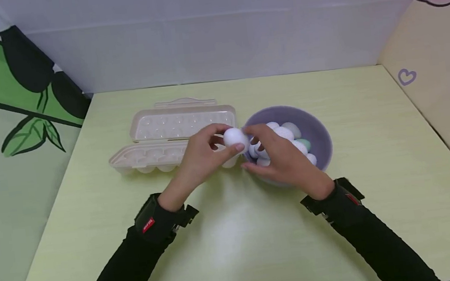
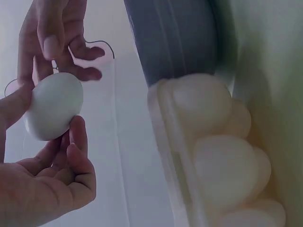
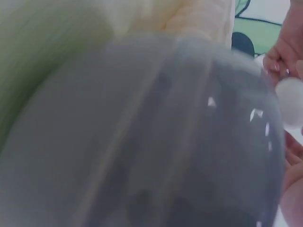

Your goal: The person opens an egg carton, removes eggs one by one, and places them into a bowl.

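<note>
My left hand [image 1: 206,153] pinches a white egg [image 1: 235,139] between thumb and fingers, above the gap between the carton and the bowl. My right hand [image 1: 281,155] is beside the egg, its fingers spread and loosely bent; whether a fingertip touches the egg I cannot tell. In the left wrist view the egg [image 2: 54,106] sits in the left hand's grasp, with the right hand's fingers [image 2: 52,45] near it. A purple bowl [image 1: 317,127] holds several white eggs [image 1: 285,133] and a greenish one [image 1: 303,143]. The clear egg carton [image 1: 149,154] lies with its lid [image 1: 182,122] raised.
The carton and bowl stand side by side on a pale wooden table [image 1: 227,249]. A pale wall [image 1: 216,46] rises at its back edge, with printed panels at both sides. The bowl's outer wall [image 3: 156,142] fills most of the right wrist view.
</note>
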A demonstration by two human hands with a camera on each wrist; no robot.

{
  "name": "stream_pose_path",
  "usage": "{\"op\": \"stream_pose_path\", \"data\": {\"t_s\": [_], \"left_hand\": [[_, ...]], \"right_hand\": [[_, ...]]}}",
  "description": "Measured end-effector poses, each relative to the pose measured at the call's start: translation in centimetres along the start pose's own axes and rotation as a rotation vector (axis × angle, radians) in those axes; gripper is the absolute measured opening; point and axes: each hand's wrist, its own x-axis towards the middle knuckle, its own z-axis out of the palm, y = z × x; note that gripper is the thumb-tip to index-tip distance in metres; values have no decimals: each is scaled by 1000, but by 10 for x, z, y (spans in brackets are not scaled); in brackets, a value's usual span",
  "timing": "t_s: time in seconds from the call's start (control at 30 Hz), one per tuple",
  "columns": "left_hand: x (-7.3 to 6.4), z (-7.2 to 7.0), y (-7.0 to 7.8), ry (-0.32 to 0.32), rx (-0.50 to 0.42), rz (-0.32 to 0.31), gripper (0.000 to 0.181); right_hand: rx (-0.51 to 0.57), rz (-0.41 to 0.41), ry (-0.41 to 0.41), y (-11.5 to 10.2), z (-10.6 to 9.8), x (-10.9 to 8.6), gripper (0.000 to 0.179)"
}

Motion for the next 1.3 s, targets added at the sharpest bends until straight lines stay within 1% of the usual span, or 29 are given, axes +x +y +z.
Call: {"op": "stream_pose_path", "data": {"t_s": [0.1,0.23,0.37,0.53,0.67,0.77,0.87,0.97,1.1,1.23,1.3], "left_hand": [[-3,10,0,-18,-30,4,37],[-8,16,0,-10,-73,-23,37],[-10,18,-1,-9,-78,-38,37],[-10,15,-4,-31,-38,-22,44],[-12,5,-10,-16,14,0,43],[-14,-7,-16,22,46,12,38],[-18,-20,-22,60,54,11,33],[-22,-31,-27,98,49,10,30],[-27,-43,-31,141,40,-3,27],[-30,-51,-34,166,51,-19,26],[-32,-54,-35,174,57,-30,27]], "right_hand": [[-8,-40,69,-3,8,2,54],[-28,-68,140,-4,14,3,46],[-49,-76,145,-4,15,2,46],[-54,-58,126,-2,10,-1,46],[-99,0,140,8,-4,-8,49],[-168,62,171,22,-17,-16,52],[-218,138,190,36,-29,-25,53],[-254,219,170,48,-39,-33,53],[-293,320,131,61,-46,-41,53],[-321,395,98,72,-48,-47,49],[-335,416,81,76,-48,-49,47]]}}
